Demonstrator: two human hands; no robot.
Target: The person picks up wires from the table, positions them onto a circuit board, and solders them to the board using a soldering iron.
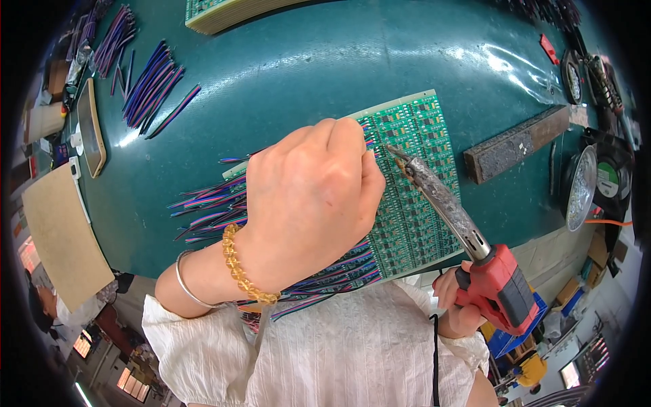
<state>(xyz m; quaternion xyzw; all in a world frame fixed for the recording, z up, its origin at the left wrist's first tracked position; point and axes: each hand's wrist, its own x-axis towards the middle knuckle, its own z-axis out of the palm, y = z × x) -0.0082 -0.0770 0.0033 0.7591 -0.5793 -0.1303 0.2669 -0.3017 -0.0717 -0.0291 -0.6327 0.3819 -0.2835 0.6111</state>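
My left hand (pixel 312 180) is closed over a green circuit board panel (pixel 424 176), its fingers curled and their tips mostly hidden beneath. Thin coloured wires (pixel 234 160) stick out on the hand's left side, and a short bit of them shows by the fingers at the panel's upper part. Several more wire bundles (pixel 332 275) lie along the panel's left side. My right hand (pixel 456 298) grips a red and black soldering gun (pixel 502 288). Its dark tip touches or hovers just over the panel, right of my left fingers; I cannot tell which.
Loose wire bundles (pixel 152 88) lie at the far left, near a phone (pixel 90 129) and a tan board (pixel 68 237). A stack of panels (pixel 234 17) stands at the back. Right of the panel are a dark metal bar (pixel 519 144), a shallow metal dish (pixel 581 186) and a fan (pixel 610 178).
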